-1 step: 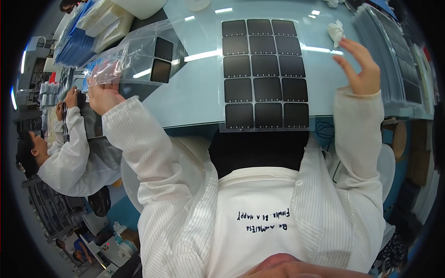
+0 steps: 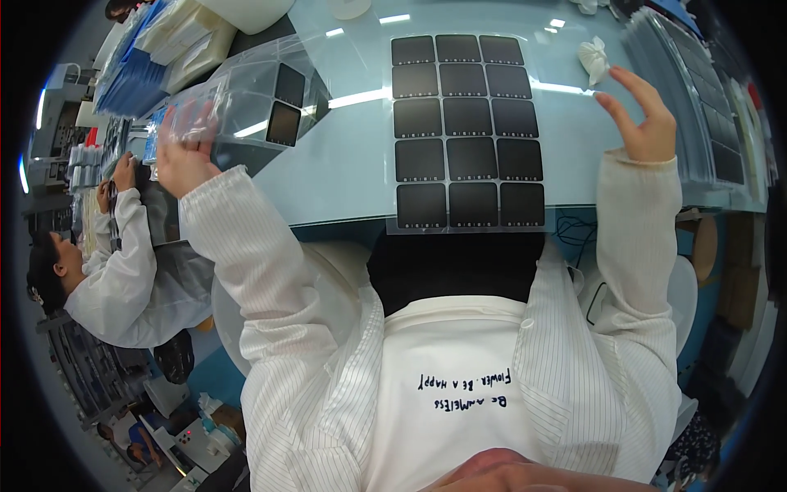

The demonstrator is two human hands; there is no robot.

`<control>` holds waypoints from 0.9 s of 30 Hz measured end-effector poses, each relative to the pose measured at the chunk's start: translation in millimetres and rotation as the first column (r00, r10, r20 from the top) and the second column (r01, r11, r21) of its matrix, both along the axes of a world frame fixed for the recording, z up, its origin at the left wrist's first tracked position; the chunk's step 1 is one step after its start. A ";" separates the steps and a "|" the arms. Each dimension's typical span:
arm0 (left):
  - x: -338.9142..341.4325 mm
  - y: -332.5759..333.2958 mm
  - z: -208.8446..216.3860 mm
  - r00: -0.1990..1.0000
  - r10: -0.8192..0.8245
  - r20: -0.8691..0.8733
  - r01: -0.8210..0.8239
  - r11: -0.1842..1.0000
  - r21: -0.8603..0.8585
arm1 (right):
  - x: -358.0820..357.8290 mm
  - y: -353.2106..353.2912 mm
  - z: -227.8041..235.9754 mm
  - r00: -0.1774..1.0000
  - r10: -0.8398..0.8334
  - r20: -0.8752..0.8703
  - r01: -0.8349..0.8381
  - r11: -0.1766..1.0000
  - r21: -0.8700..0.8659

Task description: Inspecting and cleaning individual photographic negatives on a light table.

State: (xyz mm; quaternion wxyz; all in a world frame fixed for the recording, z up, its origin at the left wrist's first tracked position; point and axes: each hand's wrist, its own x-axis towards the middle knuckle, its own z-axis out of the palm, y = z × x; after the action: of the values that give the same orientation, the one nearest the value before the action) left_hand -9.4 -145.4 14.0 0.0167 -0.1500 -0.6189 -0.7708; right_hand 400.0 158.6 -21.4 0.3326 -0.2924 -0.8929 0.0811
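Observation:
On the glass tabletop (image 2: 352,176) in front of me lies a clear sheet with rows of dark rounded squares (image 2: 470,119). My left hand (image 2: 187,160) is at the far left with fingers stretched and apart. A clear plastic sheet (image 2: 246,102) bearing two dark squares (image 2: 284,123) lies over those fingers, which show through it. On the right, my right hand (image 2: 652,123) is raised, thumb and index finger apart, holding nothing. Just beyond its fingertips sits a small white cloth-like bundle (image 2: 593,61).
A stack of clear sheets with dark squares (image 2: 697,90) stands at the right edge. Blue and cream packets (image 2: 164,49) pile up at the back left. Farther left, a co-worker in a white coat (image 2: 123,271) sits with hands on things at a bench.
My right hand has shifted slightly to the right, a little farther from the white bundle. The fingers of my left hand have spread somewhat under the clear sheet.

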 end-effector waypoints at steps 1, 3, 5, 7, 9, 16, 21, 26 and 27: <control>1.6 6.9 1.1 0.998 -0.057 -0.041 0.053 0.995 -0.081 | 5.4 7.5 -2.4 0.992 -0.111 0.051 0.112 0.994 -0.011; -12.7 8.0 -10.7 0.988 -0.149 0.034 0.151 0.987 -0.061 | 7.8 20.9 -5.9 0.977 -0.200 0.074 0.205 0.977 -0.064; -11.8 12.6 -24.0 0.982 0.028 -0.188 -0.034 0.999 -0.028 | 3.7 30.1 -12.7 0.950 -0.293 0.104 0.304 0.946 -0.114; -27.4 3.0 -20.9 0.981 0.030 -0.194 -0.020 0.998 0.054 | -1.2 41.0 -19.0 0.921 -0.331 0.205 0.370 0.908 -0.198; -23.4 -19.8 -7.6 0.955 0.284 -0.090 -0.265 0.948 0.178 | -20.3 41.2 -26.0 0.920 -0.322 0.222 0.369 0.904 -0.216; -35.5 -78.1 -12.7 0.818 0.445 -0.365 -0.435 0.893 0.115 | -31.7 76.7 -48.5 0.941 -0.319 0.113 0.334 0.931 -0.150; 52.2 -22.1 -36.6 0.934 -0.255 -0.249 0.136 0.901 -0.411 | -73.9 24.7 -20.2 0.997 -0.026 -0.072 0.019 0.995 -0.100; 103.7 25.7 -56.3 0.642 -0.672 -0.369 0.354 0.686 -0.635 | -125.3 -99.9 -3.5 0.740 0.670 -0.064 -0.661 0.705 -0.257; 103.5 29.0 -60.8 0.615 -0.701 -0.361 0.397 0.671 -0.626 | -129.3 -115.4 -8.3 0.659 0.752 -0.025 -0.719 0.619 -0.317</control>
State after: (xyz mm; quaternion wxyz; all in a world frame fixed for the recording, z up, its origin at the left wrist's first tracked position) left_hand 94.1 -116.4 -46.8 -0.0816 -0.5633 -0.6749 -0.4696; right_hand 270.7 43.2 -29.7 0.1720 0.0481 -0.9277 0.3278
